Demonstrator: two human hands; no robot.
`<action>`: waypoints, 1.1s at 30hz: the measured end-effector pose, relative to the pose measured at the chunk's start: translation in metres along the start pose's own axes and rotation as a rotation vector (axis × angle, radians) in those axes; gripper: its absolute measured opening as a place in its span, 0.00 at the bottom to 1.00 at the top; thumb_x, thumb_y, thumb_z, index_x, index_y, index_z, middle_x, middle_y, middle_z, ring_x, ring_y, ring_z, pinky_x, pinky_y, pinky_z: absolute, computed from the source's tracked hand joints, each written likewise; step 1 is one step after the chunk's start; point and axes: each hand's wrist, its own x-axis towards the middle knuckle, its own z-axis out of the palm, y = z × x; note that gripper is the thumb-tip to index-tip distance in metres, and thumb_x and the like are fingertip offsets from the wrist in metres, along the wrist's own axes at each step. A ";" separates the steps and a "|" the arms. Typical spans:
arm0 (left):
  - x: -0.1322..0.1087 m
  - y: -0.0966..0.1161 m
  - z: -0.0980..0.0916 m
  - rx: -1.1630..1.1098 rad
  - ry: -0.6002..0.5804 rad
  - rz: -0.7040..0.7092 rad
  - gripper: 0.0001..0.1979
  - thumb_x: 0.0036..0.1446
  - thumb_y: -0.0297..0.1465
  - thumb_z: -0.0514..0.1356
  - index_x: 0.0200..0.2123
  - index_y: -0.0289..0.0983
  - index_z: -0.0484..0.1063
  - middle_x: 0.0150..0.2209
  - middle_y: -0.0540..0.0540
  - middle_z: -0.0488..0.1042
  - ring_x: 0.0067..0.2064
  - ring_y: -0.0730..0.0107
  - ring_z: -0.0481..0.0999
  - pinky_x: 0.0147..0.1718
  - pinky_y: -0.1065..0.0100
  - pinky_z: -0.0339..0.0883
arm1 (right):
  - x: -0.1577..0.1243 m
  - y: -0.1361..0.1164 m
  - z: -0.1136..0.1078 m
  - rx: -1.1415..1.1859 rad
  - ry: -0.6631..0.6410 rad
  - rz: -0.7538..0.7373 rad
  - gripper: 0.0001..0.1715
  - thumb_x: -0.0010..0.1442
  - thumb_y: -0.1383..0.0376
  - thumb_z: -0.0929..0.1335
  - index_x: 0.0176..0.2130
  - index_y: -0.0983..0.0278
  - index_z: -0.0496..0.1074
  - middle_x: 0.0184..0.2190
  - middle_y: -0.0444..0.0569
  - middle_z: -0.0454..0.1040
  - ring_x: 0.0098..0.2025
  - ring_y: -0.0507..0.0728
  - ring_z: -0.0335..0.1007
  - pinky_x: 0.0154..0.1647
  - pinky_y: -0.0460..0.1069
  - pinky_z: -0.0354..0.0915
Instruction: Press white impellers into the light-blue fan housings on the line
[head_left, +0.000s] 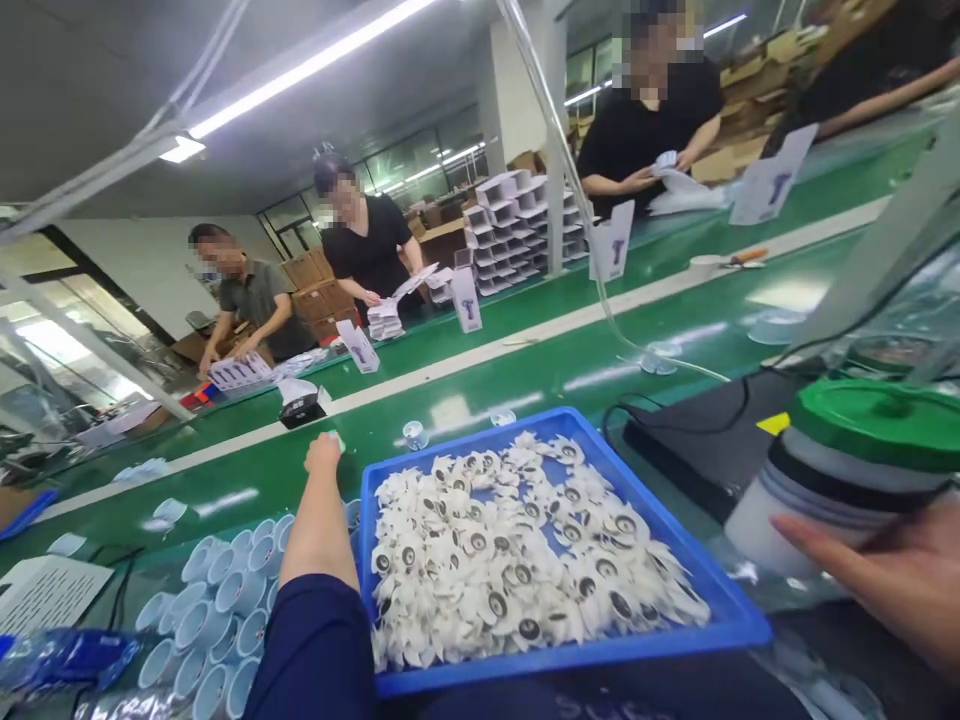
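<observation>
My left hand (pixel 323 452) reaches far forward onto the green conveyor belt (pixel 525 370), its fingers closed on a small pale part that I cannot make out. My right hand (pixel 892 575) lies low at the right with fingers stretched out, next to a white container with a green lid (pixel 847 460); it holds nothing. Between my arms sits a blue tray (pixel 720 590) heaped with several small white pieces with dark round centres (pixel 510 560).
Several pale blue cups (pixel 217 610) lie left of the tray. A black device with cables (pixel 712 430) sits right of it. Small clear caps (pixel 414 434) rest on the belt. Across the belt, people handle white cartons (pixel 517 230) and cards.
</observation>
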 end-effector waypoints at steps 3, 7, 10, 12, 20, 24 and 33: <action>0.008 0.024 -0.010 -0.137 0.046 0.044 0.21 0.64 0.35 0.60 0.57 0.33 0.65 0.52 0.39 0.72 0.50 0.60 0.75 0.50 0.54 0.72 | 0.001 -0.028 0.005 0.163 0.068 0.221 0.39 0.20 0.51 0.86 0.32 0.55 0.74 0.36 0.55 0.74 0.35 0.65 0.73 0.41 0.62 0.70; -0.048 0.048 -0.026 -0.304 -0.010 0.204 0.38 0.56 0.35 0.65 0.65 0.39 0.51 0.51 0.42 0.73 0.47 0.63 0.77 0.47 0.59 0.74 | 0.012 -0.056 0.006 0.311 0.068 0.285 0.46 0.14 0.45 0.85 0.32 0.60 0.75 0.35 0.54 0.71 0.33 0.64 0.72 0.33 0.62 0.70; -0.141 0.069 -0.027 -0.395 -0.048 0.714 0.30 0.52 0.34 0.67 0.59 0.43 0.64 0.56 0.41 0.72 0.58 0.53 0.73 0.58 0.50 0.68 | 0.017 -0.074 0.015 0.408 -0.010 0.332 0.47 0.16 0.44 0.84 0.34 0.61 0.74 0.33 0.50 0.69 0.31 0.60 0.71 0.33 0.60 0.69; -0.201 0.085 -0.017 -0.374 -0.075 0.948 0.32 0.53 0.29 0.64 0.61 0.44 0.62 0.60 0.40 0.70 0.63 0.50 0.69 0.63 0.46 0.61 | 0.014 -0.090 0.033 0.529 -0.185 0.401 0.41 0.26 0.49 0.82 0.39 0.59 0.72 0.31 0.45 0.69 0.29 0.56 0.70 0.34 0.59 0.68; -0.275 0.141 0.018 -0.610 -0.326 0.767 0.26 0.49 0.44 0.70 0.48 0.38 0.70 0.40 0.44 0.78 0.40 0.60 0.79 0.41 0.62 0.75 | -0.015 -0.134 0.125 0.862 -0.675 0.367 0.39 0.34 0.44 0.81 0.38 0.63 0.70 0.32 0.44 0.71 0.29 0.54 0.71 0.29 0.49 0.70; -0.277 0.154 0.013 -0.644 -0.279 0.762 0.15 0.50 0.42 0.69 0.34 0.38 0.72 0.30 0.49 0.76 0.31 0.67 0.76 0.31 0.68 0.71 | -0.024 -0.126 0.131 0.866 -0.707 0.305 0.37 0.37 0.42 0.82 0.34 0.65 0.72 0.32 0.46 0.71 0.29 0.54 0.72 0.28 0.48 0.72; -0.282 0.161 0.019 -0.644 -0.251 0.742 0.14 0.46 0.36 0.70 0.31 0.38 0.69 0.28 0.49 0.74 0.28 0.69 0.74 0.27 0.70 0.65 | -0.025 -0.119 0.122 0.891 -0.667 0.202 0.29 0.45 0.47 0.81 0.35 0.64 0.74 0.33 0.48 0.73 0.30 0.55 0.74 0.28 0.48 0.73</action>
